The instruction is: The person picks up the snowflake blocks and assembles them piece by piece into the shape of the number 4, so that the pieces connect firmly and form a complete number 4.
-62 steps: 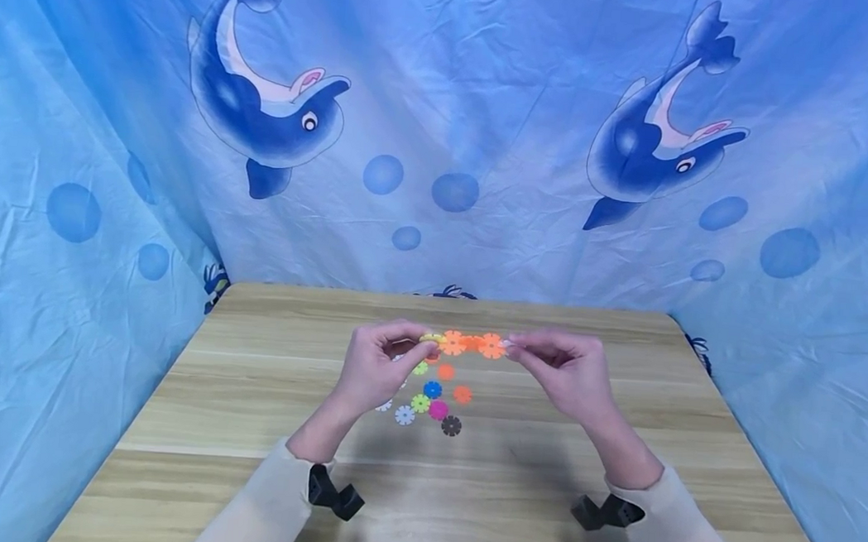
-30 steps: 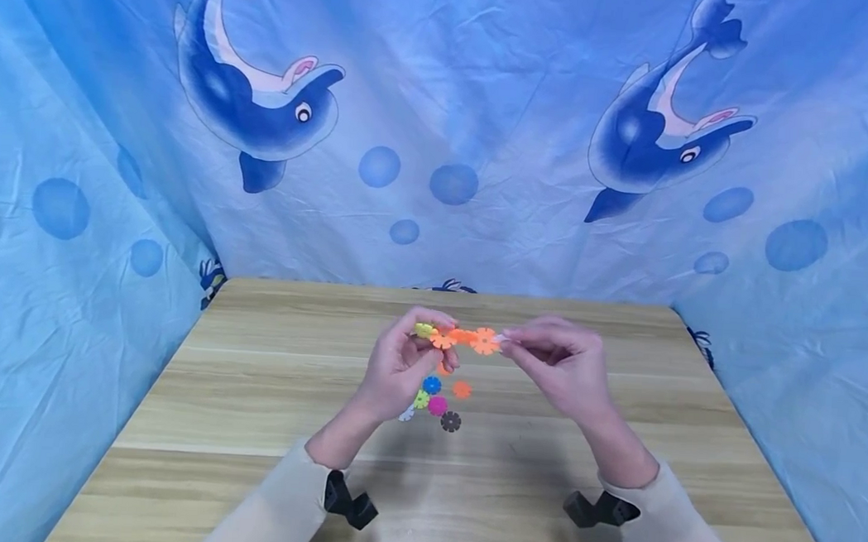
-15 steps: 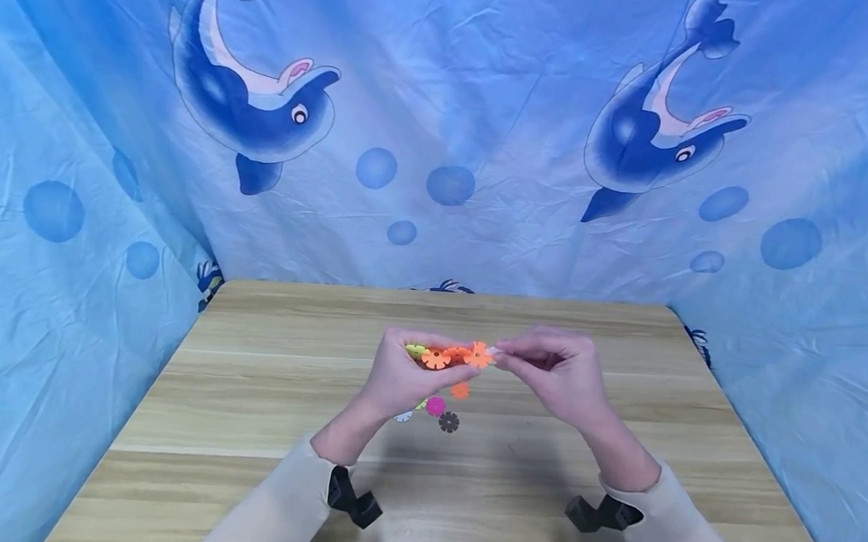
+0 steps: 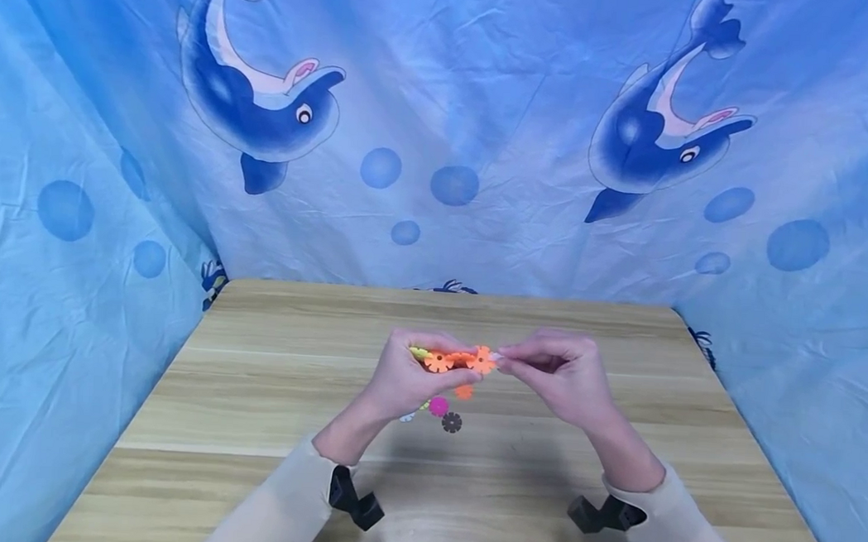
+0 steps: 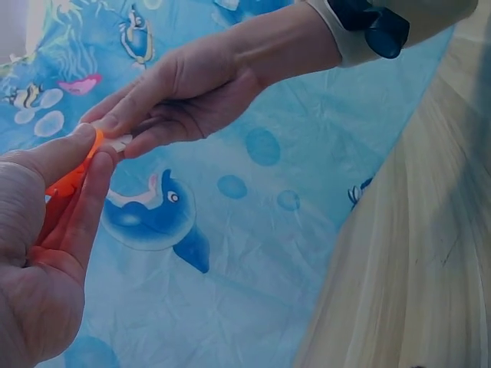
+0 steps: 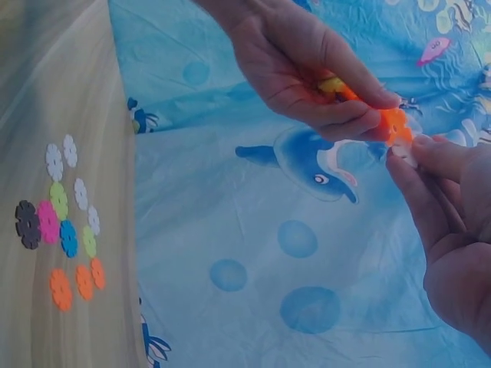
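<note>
A short chain of interlocking snowflake discs, mostly orange point(image 4: 482, 359) with a yellow-green disc point(image 4: 419, 353) at its left end, is held up over the table. My left hand point(image 4: 407, 379) grips this chain, thumb below and fingers behind, close to its right end. At that end my right hand point(image 4: 562, 374) pinches a white snowflake disc point(image 6: 403, 156) between thumb and forefinger. The white disc's edge meets the last orange disc in the right wrist view. Fingertips of both hands are almost together, and they cover much of the white disc.
Loose snowflake discs lie on the wooden table point(image 4: 261, 410) below the hands: pink point(image 4: 438, 406), dark point(image 4: 451, 422), orange point(image 6: 61, 289), blue point(image 6: 68, 238), green point(image 6: 58, 199) and several white ones point(image 6: 54, 162). A blue dolphin-print curtain point(image 4: 444, 97) hangs behind the table.
My left hand has slid rightward along the chain, from its yellow end to the orange discs beside the right hand. The right hand keeps its pinch on the white disc, nearly in place.
</note>
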`<action>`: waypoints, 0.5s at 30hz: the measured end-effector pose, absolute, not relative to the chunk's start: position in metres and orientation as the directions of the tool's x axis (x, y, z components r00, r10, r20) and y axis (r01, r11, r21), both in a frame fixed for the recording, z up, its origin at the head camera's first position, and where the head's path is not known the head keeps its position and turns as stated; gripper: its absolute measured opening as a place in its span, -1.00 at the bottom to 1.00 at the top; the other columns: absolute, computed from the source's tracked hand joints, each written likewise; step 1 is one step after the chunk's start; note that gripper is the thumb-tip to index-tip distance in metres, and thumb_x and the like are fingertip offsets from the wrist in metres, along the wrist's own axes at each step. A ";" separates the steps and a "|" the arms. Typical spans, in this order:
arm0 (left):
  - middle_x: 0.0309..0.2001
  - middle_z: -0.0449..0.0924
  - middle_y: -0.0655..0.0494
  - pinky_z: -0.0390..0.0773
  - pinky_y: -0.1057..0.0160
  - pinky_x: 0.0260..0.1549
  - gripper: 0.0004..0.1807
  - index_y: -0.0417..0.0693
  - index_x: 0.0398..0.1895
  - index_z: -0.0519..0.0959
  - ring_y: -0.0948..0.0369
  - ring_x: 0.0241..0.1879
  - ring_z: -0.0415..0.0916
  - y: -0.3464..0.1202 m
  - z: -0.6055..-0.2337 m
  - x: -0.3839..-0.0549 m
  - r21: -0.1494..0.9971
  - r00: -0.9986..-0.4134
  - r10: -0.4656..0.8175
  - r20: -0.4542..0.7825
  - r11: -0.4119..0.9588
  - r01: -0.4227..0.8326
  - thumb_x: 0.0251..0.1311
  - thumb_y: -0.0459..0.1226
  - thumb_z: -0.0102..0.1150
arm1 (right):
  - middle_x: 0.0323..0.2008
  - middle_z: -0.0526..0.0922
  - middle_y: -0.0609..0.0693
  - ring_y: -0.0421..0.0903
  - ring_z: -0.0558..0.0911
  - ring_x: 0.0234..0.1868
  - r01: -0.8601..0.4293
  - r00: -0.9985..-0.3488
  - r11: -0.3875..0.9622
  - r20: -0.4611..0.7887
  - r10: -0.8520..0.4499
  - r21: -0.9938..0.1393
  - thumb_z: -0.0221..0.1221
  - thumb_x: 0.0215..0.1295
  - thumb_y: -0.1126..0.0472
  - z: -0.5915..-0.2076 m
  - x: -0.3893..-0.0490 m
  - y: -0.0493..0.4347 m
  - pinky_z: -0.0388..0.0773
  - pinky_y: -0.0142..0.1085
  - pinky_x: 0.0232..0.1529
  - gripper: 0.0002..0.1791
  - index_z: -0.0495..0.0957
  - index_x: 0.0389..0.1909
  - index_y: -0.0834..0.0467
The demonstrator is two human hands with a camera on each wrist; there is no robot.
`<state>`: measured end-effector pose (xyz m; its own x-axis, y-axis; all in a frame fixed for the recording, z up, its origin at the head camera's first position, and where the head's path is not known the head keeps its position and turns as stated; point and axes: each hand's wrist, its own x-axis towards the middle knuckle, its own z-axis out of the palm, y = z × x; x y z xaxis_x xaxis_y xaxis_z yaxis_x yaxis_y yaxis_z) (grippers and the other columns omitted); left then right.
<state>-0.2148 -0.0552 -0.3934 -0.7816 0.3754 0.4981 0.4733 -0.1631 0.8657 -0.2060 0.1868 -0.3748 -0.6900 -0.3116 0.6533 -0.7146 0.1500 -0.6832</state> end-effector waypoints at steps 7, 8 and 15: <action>-0.20 0.80 -0.35 0.81 0.26 -0.38 -0.74 -0.40 -0.14 0.79 0.25 -0.40 0.78 -0.056 -0.392 -0.213 0.859 -0.787 0.345 0.511 -0.160 0.487 0.07 -0.53 0.55 | -0.45 0.79 0.09 -0.34 0.53 -0.61 -0.743 -0.657 0.094 0.696 -0.290 -0.663 0.42 0.04 0.69 -0.372 -0.207 0.181 0.48 -0.51 -0.65 -0.69 0.83 -0.29 0.28; -0.20 0.80 -0.34 0.82 0.25 -0.36 -0.74 -0.38 -0.15 0.79 0.25 -0.40 0.79 -0.056 -0.391 -0.213 0.863 -0.797 0.333 0.505 -0.155 0.482 0.06 -0.52 0.56 | -0.44 0.79 0.10 -0.34 0.59 -0.56 -0.752 -0.647 0.087 0.708 -0.283 -0.653 0.42 0.03 0.70 -0.371 -0.208 0.180 0.55 -0.52 -0.60 -0.69 0.83 -0.29 0.29; -0.15 0.82 -0.30 0.84 0.13 -0.26 -0.70 -0.33 -0.12 0.80 0.17 -0.32 0.85 -0.056 -0.386 -0.211 0.890 -0.845 0.282 0.455 -0.140 0.433 0.07 -0.41 0.62 | -0.28 0.83 -0.09 -0.28 0.83 -0.28 -0.754 -0.645 0.053 0.723 -0.248 -0.655 0.39 0.03 0.73 -0.368 -0.209 0.180 0.81 -0.36 -0.29 -0.69 0.78 -0.22 0.39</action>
<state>-0.2106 -0.0564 -0.3864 -0.8446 0.2818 0.4552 0.4331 -0.1399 0.8904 -0.2087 0.1798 -0.3677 -0.6452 -0.2480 0.7226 -0.7538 0.0526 -0.6550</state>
